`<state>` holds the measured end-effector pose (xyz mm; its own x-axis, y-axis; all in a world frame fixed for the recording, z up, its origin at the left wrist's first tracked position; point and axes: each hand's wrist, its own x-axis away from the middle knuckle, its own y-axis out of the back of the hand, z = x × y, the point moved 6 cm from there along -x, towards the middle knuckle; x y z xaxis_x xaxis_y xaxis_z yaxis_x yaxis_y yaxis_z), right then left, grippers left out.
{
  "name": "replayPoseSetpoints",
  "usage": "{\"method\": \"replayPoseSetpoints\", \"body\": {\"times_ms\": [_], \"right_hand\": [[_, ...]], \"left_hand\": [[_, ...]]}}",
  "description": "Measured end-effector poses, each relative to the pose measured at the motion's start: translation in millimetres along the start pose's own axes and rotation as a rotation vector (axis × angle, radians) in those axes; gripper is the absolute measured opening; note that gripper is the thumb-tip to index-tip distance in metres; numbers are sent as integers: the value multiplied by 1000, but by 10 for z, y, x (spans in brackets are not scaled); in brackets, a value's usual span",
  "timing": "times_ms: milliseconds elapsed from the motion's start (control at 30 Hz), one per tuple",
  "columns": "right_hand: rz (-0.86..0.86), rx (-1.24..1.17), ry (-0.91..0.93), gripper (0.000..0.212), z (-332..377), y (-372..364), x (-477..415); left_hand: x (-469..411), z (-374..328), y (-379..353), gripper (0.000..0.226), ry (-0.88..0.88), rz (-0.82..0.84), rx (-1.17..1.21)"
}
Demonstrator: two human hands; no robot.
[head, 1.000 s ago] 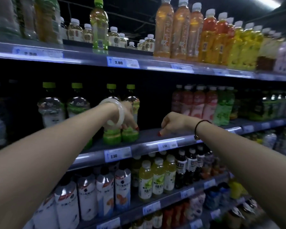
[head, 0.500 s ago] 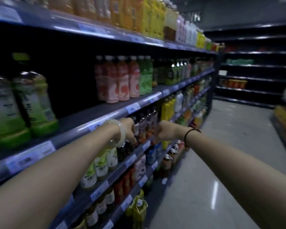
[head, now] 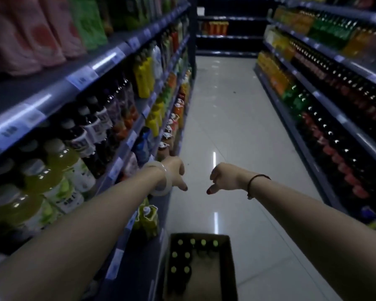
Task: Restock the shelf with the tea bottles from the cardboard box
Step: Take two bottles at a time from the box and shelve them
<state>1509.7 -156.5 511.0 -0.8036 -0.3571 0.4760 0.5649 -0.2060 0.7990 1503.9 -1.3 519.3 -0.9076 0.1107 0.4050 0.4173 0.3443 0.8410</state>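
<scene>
An open cardboard box [head: 228, 266] sits on the floor at the bottom centre, against the foot of the left shelf. Inside stand several dark tea bottles with yellow-green caps [head: 187, 255], filling its left and far side. My left hand [head: 175, 173], with a pale bangle on the wrist, hangs in the air above the box, fingers pointing down and holding nothing. My right hand [head: 223, 178], with a dark cord bracelet, hangs a little to its right, also holding nothing. Both hands are well above the box and apart from each other.
The left shelf unit [head: 80, 83] runs down the aisle, packed with drink bottles. A second stocked shelf unit [head: 326, 98] lines the right side. Pale tiled floor [head: 230, 131] lies between them. A yellow-green juice pack [head: 149, 218] stands on the bottom left shelf near the box.
My view has swung right and down, from the shelf front to the aisle floor and the box. Both hands have left the shelf edge and now hang over the aisle.
</scene>
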Motion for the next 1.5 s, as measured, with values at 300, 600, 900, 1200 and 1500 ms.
{"method": "replayPoseSetpoints", "body": {"times_ms": [300,600,900,1200,1500], "right_hand": [[45,-118,-133,58,-934,-749,-384],[82,-75,-108,25,-1773,-1935,-914],[105,-107,-179,30,-2498,-3327,-1697],[36,-133,-178,45,-3001,-4432,-2575],[-52,-157,-160,35,-3456,-5061,-3234]], "left_hand": [[-732,-83,-1291,60,-12,118,55],[-1327,168,-2735,61,-38,146,58],[-2062,688,-4127,56,-70,187,-1],[-2830,1287,-5196,40,-60,136,-23],[-3494,1643,-5980,42,-50,100,16]]}}
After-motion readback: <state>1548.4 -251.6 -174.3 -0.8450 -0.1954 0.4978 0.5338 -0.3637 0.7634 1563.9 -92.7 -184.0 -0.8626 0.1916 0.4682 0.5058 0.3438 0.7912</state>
